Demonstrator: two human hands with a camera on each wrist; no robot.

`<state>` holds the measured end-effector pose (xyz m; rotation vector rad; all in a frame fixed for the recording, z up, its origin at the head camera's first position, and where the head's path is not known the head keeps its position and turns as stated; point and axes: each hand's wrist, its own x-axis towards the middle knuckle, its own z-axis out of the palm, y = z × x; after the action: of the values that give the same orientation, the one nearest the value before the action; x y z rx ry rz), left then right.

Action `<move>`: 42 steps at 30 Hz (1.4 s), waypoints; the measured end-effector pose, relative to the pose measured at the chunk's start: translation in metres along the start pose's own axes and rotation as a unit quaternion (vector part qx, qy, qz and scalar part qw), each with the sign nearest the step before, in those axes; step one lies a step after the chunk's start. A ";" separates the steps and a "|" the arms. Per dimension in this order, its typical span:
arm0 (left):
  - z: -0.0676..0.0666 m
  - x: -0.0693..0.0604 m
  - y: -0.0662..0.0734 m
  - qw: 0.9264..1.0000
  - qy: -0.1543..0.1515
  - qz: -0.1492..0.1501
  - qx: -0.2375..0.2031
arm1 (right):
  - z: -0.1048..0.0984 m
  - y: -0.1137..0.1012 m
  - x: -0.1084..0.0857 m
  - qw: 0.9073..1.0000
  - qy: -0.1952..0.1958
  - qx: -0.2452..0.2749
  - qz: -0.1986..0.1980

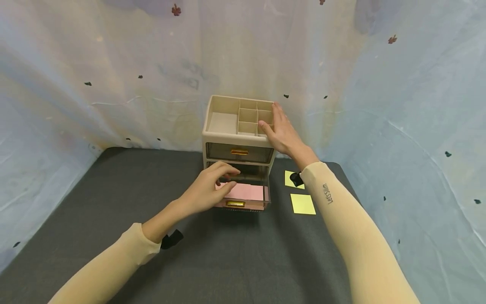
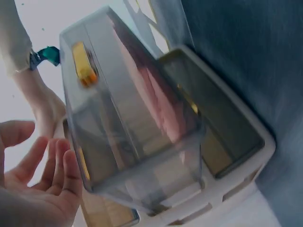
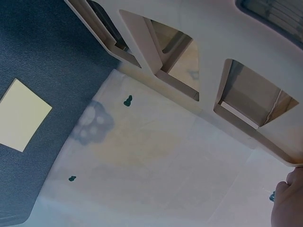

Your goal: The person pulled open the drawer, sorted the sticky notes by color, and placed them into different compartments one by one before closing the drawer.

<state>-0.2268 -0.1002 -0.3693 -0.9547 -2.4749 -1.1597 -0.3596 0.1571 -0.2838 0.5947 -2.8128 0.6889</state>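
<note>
A cream desktop drawer organizer (image 1: pixel 239 137) with a divided open top stands on the dark table. One clear drawer (image 1: pixel 235 204) with a gold handle is pulled out, with pink sheets (image 1: pixel 247 192) inside. Over the left part of this drawer hovers my left hand (image 1: pixel 209 188), its fingers loosely bent with nothing between them. From below, the left wrist view shows the pink sheets (image 2: pixel 156 99) through the drawer's clear bottom. My right hand (image 1: pixel 284 135) rests on the organizer's top right edge, thumb over the small compartments; only part of that hand (image 3: pixel 289 198) shows in the right wrist view.
Two yellow sticky notes (image 1: pixel 303 204) lie on the table (image 1: pixel 152 202) right of the organizer, the farther one partly hidden by my right wrist strap. Above the pulled-out drawer, another drawer (image 1: pixel 224 153) is closed. A patterned curtain (image 1: pixel 243 50) hangs behind and beside the table.
</note>
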 end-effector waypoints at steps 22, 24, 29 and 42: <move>0.034 -0.066 0.013 0.989 0.043 -0.020 -0.142 | 0.000 0.001 0.002 1.000 -0.004 -0.003 -0.007; 0.037 -0.071 0.011 0.989 0.036 -0.027 -0.143 | 0.001 0.001 0.002 1.000 -0.003 -0.004 -0.007; 0.043 -0.078 0.007 0.988 0.022 -0.044 -0.147 | 0.001 0.001 0.003 1.000 -0.001 -0.004 -0.006; 0.056 -0.086 -0.007 0.973 -0.028 -0.126 -0.190 | 0.001 0.000 0.002 1.000 0.000 -0.002 -0.005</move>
<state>-0.1634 -0.1002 -0.4501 -0.7811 -2.5226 -1.7606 -0.3618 0.1560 -0.2838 0.6068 -2.8082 0.6823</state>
